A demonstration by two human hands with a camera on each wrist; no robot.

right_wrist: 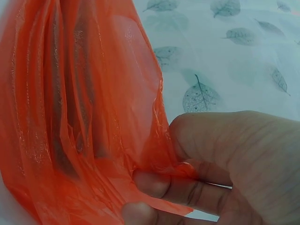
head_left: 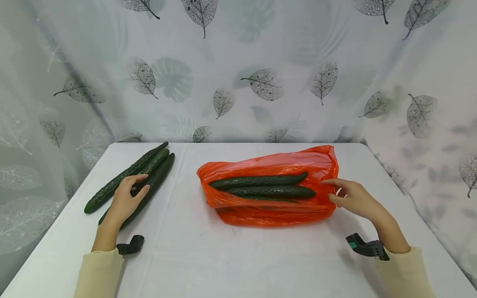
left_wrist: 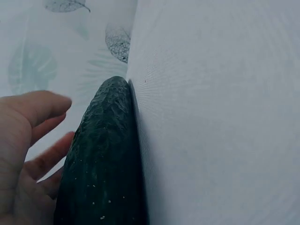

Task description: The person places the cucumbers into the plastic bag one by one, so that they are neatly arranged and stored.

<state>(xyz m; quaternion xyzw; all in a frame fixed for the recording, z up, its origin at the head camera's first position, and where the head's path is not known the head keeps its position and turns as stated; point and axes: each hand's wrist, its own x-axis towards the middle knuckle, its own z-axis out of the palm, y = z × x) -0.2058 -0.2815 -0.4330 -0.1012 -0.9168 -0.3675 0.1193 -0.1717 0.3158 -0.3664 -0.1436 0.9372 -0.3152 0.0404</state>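
Three dark green cucumbers point(head_left: 164, 167) lie side by side on the left of the table. Over them my left hand point(head_left: 127, 198) is held with thumb and fingers spread apart. In the left wrist view its fingers are beside the nearest cucumber point(left_wrist: 105, 154), gripping nothing. A red plastic bag point(head_left: 261, 163) lies on its side right of centre, with more cucumbers point(head_left: 273, 191) showing in its opening. My right hand point(head_left: 355, 198) pinches the bag's right edge. In the right wrist view, thin red film point(right_wrist: 187, 169) runs between its thumb and fingers.
A white cloth covers the table point(head_left: 231, 265). Behind and at both sides hangs a leaf-printed curtain point(head_left: 246, 54), close to the table's back edge. Dark wrist devices point(head_left: 131, 245) are strapped on below both hands.
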